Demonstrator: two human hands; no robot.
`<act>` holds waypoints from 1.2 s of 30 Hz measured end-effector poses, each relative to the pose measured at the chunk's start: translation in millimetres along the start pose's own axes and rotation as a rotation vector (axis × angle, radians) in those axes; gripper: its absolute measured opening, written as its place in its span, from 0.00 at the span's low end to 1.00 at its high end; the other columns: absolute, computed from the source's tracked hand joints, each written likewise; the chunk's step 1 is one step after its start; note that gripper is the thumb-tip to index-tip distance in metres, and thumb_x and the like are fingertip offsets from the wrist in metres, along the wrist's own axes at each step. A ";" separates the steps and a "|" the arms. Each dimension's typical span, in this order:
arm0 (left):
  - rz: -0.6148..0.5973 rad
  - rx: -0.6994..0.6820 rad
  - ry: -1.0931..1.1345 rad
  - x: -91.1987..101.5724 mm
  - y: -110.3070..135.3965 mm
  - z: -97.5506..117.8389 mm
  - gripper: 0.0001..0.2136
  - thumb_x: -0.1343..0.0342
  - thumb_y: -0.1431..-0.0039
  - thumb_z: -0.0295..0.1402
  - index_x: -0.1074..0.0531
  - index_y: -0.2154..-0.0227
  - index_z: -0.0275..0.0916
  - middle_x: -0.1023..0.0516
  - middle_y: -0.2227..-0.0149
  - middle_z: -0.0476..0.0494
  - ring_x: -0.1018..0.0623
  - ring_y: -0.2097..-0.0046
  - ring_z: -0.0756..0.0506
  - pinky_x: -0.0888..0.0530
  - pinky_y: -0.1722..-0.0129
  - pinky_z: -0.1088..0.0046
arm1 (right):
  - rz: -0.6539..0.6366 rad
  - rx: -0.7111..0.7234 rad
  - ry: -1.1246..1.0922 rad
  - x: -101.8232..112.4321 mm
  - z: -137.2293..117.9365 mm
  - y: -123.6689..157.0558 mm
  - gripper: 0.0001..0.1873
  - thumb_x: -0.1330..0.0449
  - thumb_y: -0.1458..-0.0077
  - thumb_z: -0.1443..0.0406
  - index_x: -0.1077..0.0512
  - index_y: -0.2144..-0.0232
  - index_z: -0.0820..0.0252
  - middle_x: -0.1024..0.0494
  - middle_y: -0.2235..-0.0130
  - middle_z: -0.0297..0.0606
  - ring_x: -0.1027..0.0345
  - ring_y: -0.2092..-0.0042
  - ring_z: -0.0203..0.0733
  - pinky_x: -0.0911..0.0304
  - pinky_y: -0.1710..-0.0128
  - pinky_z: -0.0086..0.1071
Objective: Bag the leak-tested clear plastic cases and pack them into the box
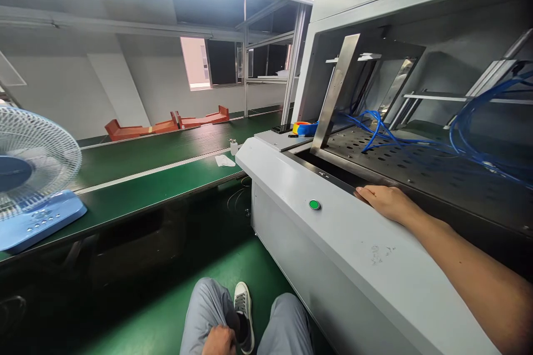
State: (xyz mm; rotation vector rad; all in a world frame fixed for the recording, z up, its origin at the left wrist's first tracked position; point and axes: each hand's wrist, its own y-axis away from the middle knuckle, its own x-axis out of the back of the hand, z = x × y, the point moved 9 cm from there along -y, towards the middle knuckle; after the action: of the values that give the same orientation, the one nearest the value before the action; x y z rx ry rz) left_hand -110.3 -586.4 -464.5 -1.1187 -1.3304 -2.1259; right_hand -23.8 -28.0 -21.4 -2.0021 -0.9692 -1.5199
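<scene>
My right hand lies on the inner rim of the machine's light grey front panel, beside a dark slot. It looks open, with fingers extended along the rim and some partly hidden; no loose thing shows in it. A round green button sits on the panel to its left. Beyond the slot is a perforated metal plate with blue air tubes across it. At the bottom edge, my left hand rests by my grey-trousered leg, fingers curled and partly cut off by the frame; it appears to hold nothing.
An upright metal bar leans at the slot's far end, near a blue, yellow and red object. Left runs a green-topped bench bearing a fan, a small white bottle and white paper. Red-orange trays stand behind.
</scene>
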 end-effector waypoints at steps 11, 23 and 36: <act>-0.004 -0.008 -0.063 5.2 7.5 2.5 0.17 0.47 0.50 0.33 0.20 0.58 0.41 0.20 0.52 0.35 0.24 0.45 0.31 0.30 0.42 0.50 | 0.002 -0.012 0.011 0.2 0.0 -0.4 0.25 0.56 0.29 0.53 0.25 0.68 0.54 0.20 0.64 0.39 0.29 0.58 0.48 0.42 0.61 0.34; 0.026 -0.005 0.030 1.4 0.5 0.1 0.03 0.45 0.55 0.33 0.28 0.75 0.43 0.22 0.62 0.39 0.23 0.48 0.27 0.32 0.45 0.47 | 0.033 0.027 -0.015 0.1 2.0 -3.6 0.25 0.55 0.31 0.53 0.24 0.69 0.55 0.20 0.66 0.40 0.28 0.61 0.48 0.41 0.62 0.35; 0.019 0.003 0.043 1.2 0.9 -0.7 0.07 0.45 0.55 0.31 0.24 0.71 0.42 0.21 0.60 0.36 0.24 0.47 0.26 0.33 0.44 0.45 | 0.018 -0.001 -0.003 -0.6 1.8 -2.6 0.25 0.55 0.30 0.53 0.23 0.68 0.55 0.20 0.65 0.41 0.29 0.60 0.48 0.42 0.62 0.35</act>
State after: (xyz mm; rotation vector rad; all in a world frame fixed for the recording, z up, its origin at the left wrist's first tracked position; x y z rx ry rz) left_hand -110.7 -587.4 -463.1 -1.0743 -1.2985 -2.1211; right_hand -24.7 -25.1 -22.7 -2.0089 -0.9494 -1.5081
